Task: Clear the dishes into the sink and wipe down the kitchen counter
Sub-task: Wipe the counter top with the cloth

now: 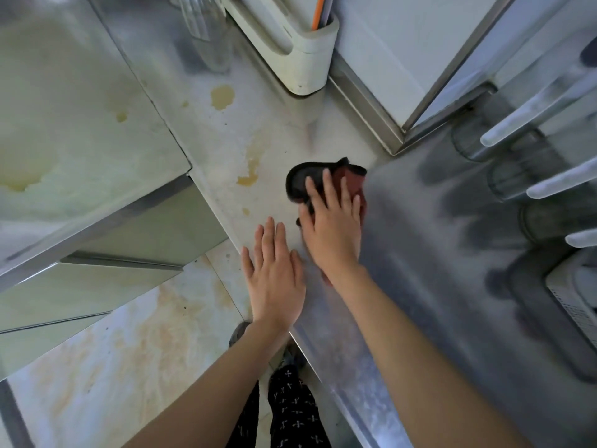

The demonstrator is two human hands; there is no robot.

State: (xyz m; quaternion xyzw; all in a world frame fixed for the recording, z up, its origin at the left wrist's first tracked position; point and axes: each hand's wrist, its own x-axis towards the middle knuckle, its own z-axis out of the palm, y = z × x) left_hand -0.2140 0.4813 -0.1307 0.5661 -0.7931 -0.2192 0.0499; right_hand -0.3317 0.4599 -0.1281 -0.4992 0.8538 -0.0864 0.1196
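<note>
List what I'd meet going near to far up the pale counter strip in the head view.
Left hand flat on the pale counter → right hand pressing the dark red cloth → round yellow liquid puddle → white plastic holder with an orange stick.

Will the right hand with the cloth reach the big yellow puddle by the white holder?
Probably yes. The right hand presses the cloth flat, and nothing stands on the counter between it and the yellow puddle. The white holder stands beside the puddle, not across the way.
</note>
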